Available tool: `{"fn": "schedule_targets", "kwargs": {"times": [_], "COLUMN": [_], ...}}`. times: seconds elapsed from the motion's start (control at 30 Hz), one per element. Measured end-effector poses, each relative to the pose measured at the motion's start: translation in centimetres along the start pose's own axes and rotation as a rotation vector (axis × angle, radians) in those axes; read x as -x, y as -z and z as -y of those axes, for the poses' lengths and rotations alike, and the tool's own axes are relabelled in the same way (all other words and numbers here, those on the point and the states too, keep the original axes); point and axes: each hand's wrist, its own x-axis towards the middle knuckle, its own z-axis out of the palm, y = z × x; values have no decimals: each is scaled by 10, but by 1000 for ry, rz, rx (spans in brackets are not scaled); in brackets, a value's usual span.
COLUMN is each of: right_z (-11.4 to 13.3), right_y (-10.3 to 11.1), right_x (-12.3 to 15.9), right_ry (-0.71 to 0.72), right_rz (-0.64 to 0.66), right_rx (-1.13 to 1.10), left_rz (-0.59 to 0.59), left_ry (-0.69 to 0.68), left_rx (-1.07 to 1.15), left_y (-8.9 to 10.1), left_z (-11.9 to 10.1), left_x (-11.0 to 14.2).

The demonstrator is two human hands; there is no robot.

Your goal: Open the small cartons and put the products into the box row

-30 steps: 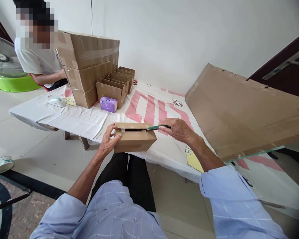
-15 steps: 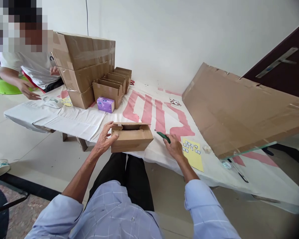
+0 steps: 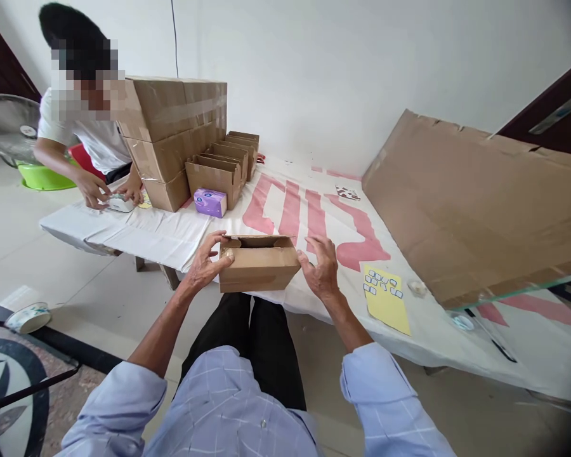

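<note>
A small cardboard box (image 3: 259, 277) is at the table's front edge before me, with a dark gap along its top and a flap standing at the back. My left hand (image 3: 205, 265) grips its left end, thumb on the front top edge and fingers behind. At the right end is my right hand (image 3: 321, 270), fingers spread and thumb at the box's corner; whether it touches is unclear. No tool shows in that hand. Right of it lies a yellow sheet (image 3: 387, 308) with small white stickers.
Stacked taped boxes (image 3: 162, 143) and a row of open cartons (image 3: 214, 174) stand at the left back, beside a purple tissue pack (image 3: 210, 203). A large cardboard sheet (image 3: 466, 209) leans at right. A co-worker (image 3: 83, 136) handles a white tape dispenser (image 3: 120, 203). A black-handled tool (image 3: 492, 336) lies far right.
The green-handled tool that my right hand held is no longer visible. That hand has moved left to the box's right end. The co-worker's hands have come to the tape dispenser.
</note>
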Motion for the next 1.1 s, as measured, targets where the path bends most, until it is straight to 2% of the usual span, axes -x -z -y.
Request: {"fn": "schedule_targets", "kwargs": {"times": [0.13,0.23,0.37,0.53,0.67,0.9,1.1], "right_z": [46,58,58,58,60,63,63], "right_y": [-13,-24,-30,-27,-27,-27,-27], "right_x": [-36,-46,-46,-45,-45,-45,-45], "right_ry": [126,139,123,128,117,105,98], "right_rz": [143,247,268,280,294,318,338], "right_rx": [30,56,60,35,40,33,40], "left_rz": [-40,-96,-135,-37,15,77,131], "left_ry": [-37,-60,-178,-404,-490,-516,-420], "left_rx": [-25,-82,-207,-408,-463,-392,-259], "left_y": [1,3,8,10,9,14,14], "left_z": [-3,-3,-3,-13,-20,-26,-31], "left_x": [-7,-14,-26,-43,-47,-47,-53]}}
